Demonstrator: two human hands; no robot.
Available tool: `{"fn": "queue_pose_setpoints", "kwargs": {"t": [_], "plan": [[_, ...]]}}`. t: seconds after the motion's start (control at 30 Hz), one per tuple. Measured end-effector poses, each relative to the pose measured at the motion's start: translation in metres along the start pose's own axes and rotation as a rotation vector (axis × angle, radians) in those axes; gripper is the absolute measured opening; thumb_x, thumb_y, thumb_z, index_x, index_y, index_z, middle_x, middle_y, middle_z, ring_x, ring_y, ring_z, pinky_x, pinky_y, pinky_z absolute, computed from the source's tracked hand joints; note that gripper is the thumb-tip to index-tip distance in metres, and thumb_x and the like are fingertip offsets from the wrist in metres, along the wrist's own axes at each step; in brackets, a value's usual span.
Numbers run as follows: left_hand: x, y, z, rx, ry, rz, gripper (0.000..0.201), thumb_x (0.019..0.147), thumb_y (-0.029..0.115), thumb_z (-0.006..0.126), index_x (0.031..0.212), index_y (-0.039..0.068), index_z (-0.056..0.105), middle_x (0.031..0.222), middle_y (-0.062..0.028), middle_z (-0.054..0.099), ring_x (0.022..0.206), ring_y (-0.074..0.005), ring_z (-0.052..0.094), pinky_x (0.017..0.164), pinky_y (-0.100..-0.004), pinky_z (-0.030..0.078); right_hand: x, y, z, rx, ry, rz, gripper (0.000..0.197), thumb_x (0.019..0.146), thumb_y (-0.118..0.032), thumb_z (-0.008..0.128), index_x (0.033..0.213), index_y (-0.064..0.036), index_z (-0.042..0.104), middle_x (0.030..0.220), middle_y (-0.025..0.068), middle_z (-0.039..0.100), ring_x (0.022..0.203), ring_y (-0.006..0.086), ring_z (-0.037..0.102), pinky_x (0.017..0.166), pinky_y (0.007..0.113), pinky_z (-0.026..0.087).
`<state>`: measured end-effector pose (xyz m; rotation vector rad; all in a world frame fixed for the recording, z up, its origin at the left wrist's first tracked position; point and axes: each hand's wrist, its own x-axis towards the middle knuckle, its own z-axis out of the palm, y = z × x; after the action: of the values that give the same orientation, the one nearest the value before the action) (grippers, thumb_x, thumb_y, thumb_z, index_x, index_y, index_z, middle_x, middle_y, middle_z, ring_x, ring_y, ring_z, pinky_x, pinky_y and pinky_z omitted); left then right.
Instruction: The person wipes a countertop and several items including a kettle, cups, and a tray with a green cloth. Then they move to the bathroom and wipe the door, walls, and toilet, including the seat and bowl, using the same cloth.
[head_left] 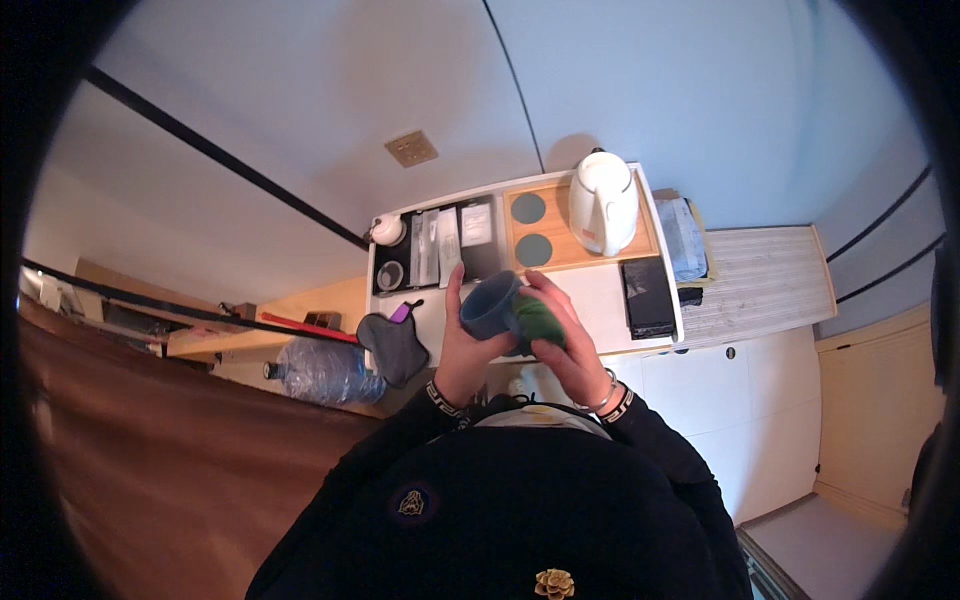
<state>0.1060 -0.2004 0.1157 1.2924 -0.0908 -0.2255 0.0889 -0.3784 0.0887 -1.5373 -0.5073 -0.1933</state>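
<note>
My left hand (467, 362) is wrapped round a dark blue cup (487, 306), held tilted above the front of a white cabinet top (586, 310). With its fingers closed, my right hand (583, 362) grips a green cloth (540, 320) and presses it against the cup's right side. Past the cup, a wooden tray (568, 252) bears two round grey-green pads (534, 250) and a white electric kettle (604, 205). A dark grey cloth (394, 348) with a purple tag lies left of my left hand.
A black organizer (488, 265) holds packets and a small white pot (388, 230). At the right stands a black box (648, 300). A large clear water bottle (325, 371) lies left of the cabinet, near a brown bed cover (190, 460). A wall socket (411, 149) sits behind.
</note>
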Motion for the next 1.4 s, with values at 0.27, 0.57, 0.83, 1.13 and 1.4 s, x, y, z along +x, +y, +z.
{"fn": "queue_pose_setpoints", "kwargs": {"t": [0.27,0.57,0.83,1.13,1.4], "plan": [[0.003,0.026,-0.020,0.489,-0.342,0.334,0.125,0.061,0.011,0.087,0.153,0.004,0.002,0.131,-0.0142,0.051,0.121,-0.0236,0.054,0.105,-0.0359,0.042,0.046,-0.019,-0.001,0.510,-0.056,0.351,0.055,0.102,-0.037,0.046,0.143,0.0002,0.041,0.137,0.0092,0.052,0.125,0.0157,0.049,0.107,0.030,0.036],[0.030,0.052,-0.109,0.762,-0.082,0.541,0.117,0.059,0.008,0.082,0.152,0.000,0.012,0.126,-0.0169,0.054,0.116,-0.0334,0.054,0.100,-0.0408,0.043,0.077,-0.023,0.080,-0.223,-0.069,0.033,0.044,0.097,-0.019,0.053,0.139,-0.0054,0.051,0.145,0.0142,0.045,0.135,0.0290,0.041,0.113,0.037,0.029],[0.042,0.043,-0.163,0.843,-0.184,0.592,0.100,0.059,0.010,0.076,0.147,-0.001,0.030,0.124,-0.0189,0.054,0.113,-0.0383,0.050,0.099,-0.0445,0.040,0.115,-0.005,0.136,-0.878,-0.106,-0.402,0.032,0.072,-0.001,0.069,0.103,0.0014,0.062,0.115,0.0165,0.055,0.103,0.0357,0.058,0.082,0.041,0.054],[0.051,0.031,-0.201,1.199,-0.343,0.972,0.063,0.076,0.010,0.065,0.136,0.013,0.050,0.121,-0.0117,0.054,0.114,-0.0326,0.051,0.080,-0.0448,0.045,0.101,0.025,0.172,-0.409,-0.100,0.643,0.015,0.087,-0.002,0.058,0.099,0.0062,0.061,0.082,0.0219,0.065,0.077,0.0272,0.067,0.066,0.036,0.052],[0.053,0.021,-0.218,1.077,-0.242,0.984,0.059,0.081,0.012,0.063,0.138,0.011,0.047,0.129,-0.0091,0.050,0.115,-0.0331,0.050,0.091,-0.0439,0.046,0.092,0.028,0.187,0.744,0.243,0.764,0.032,0.095,-0.005,0.052,0.125,0.0033,0.056,0.113,0.0097,0.064,0.100,0.0169,0.063,0.086,0.030,0.051]]}}
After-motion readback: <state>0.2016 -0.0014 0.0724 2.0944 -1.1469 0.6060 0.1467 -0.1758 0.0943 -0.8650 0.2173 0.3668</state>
